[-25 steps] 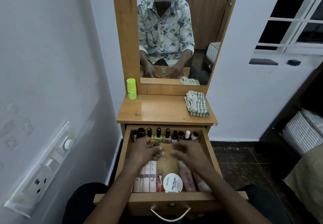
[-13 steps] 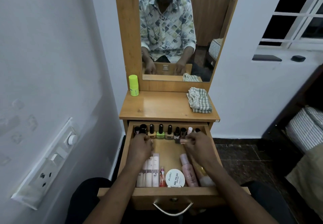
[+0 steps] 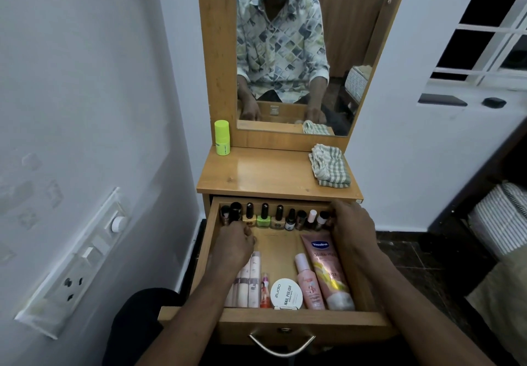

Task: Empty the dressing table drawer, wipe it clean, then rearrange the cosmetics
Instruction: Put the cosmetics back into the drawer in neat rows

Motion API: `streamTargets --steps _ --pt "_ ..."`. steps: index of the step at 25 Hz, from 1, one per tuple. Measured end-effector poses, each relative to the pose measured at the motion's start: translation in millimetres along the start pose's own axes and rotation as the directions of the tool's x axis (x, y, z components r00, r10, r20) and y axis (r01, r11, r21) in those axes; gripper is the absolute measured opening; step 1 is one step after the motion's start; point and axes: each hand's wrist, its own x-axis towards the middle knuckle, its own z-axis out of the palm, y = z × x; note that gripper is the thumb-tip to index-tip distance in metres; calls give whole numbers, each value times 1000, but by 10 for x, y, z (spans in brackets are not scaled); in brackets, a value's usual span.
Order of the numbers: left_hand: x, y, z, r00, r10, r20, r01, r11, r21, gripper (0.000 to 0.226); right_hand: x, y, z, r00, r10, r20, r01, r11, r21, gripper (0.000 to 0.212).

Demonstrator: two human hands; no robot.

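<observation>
Both forearms reached into the open drawer (image 3: 328,319), left hand (image 3: 235,242) curled beside the leftmost nail polish bottles (image 3: 263,218), right hand (image 3: 352,226) at the rightmost, any grip hidden.

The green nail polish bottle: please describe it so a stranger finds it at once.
Look in the open drawer below the mirror. Small bottles stand along its back wall. Among them, the green nail polish bottle alone is bright green.
</observation>
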Motion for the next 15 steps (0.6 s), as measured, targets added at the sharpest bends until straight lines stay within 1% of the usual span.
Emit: streamTargets --steps 4,6,8,10,11,13,15 --pt "11 -33 -18 1000 7 -9 -7 1000 16 9 40 0 83 998 -47 -38 43 995 -94 15" --pt "1 -31 -14 1000 14 -5 -14 1000 25 9 17 -21 108 996 -86 -36 80 986 -147 13" --pt "-10 -24 -12 1000 15 -2 -15 999 31 8 -17 -47 122 996 -92 -10 89 980 -178 10" --pt "-18 -26 -17 1000 17 -4 -17 999 40 8 -42 -39 152 998 -58 -1 57 990 -127 9" --pt "-26 -23 -20 1000 21 -5 -21 999 44 8 -61 -24 152 1000 -19 12 20 997 -75 12" --pt "-35 -27 -26 1000 30 -5 -29 998 48 9 -69 36 158 998 50 34 -52 997 60 19" --pt "-40 -25 -35 1000 31 -3 -31 998 54 10 -69 102 177 996 66 56 -76 979 191 25"
